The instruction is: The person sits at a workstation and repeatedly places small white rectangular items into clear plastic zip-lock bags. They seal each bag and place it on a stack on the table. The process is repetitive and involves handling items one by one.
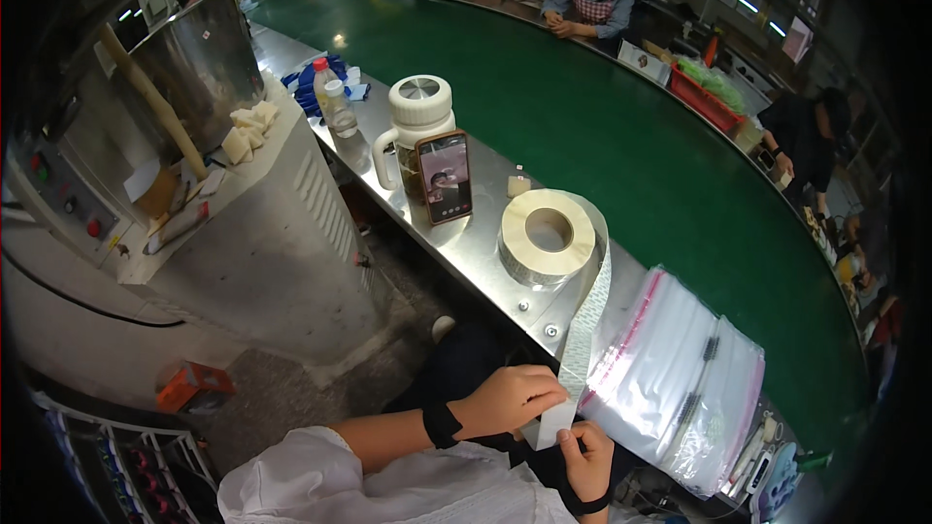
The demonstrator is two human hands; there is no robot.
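A large roll of labels [522, 245] lies on its side on the metal ledge in front of me. From it a strip of labels [581, 335] runs down to my hands. My left hand [510, 400] is closed, its fingertips pinching the strip's edge. Just below and to the right, my right hand [588, 466] pinches the pale lower end of the strip between thumb and fingers. The strip bends between the two hands. To the right of the strip lies a stack of clear plastic bags [660, 378] with pink edges.
A phone [445, 178] leans on a white jug-like bottle [420, 102]; plastic bottles [339, 109] stand behind. The green conveyor belt [573, 107] runs beyond the ledge, with people seated across it. A metal machine [282, 243] stands at left. An orange box [195, 386] lies on the floor.
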